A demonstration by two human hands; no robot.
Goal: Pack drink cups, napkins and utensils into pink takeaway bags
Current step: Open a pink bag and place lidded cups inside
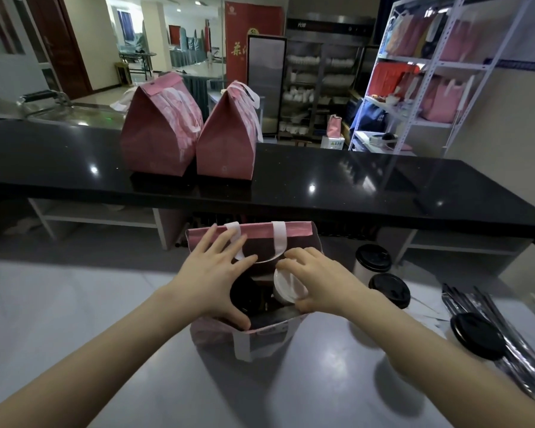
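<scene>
An open pink takeaway bag (294, 234) with white handles stands on the white table in front of me. My right hand (317, 278) grips a white-lidded cup (286, 285) inside the bag's mouth. A black-lidded cup (244, 296) sits in the bag beside it. My left hand (215, 273) lies over the bag's left side with fingers spread on its far wall and thumb near the front rim. Three black-lidded cups (373, 259) (389, 290) (477, 335) stand on the table to the right, by wrapped utensils (488, 304).
Two closed pink bags (156, 140) (226, 146) stand on the black counter (322, 180) beyond the table. A metal shelf rack (426, 66) with more pink bags is at the far right. Napkin-like white sheets (426, 307) lie under the cups.
</scene>
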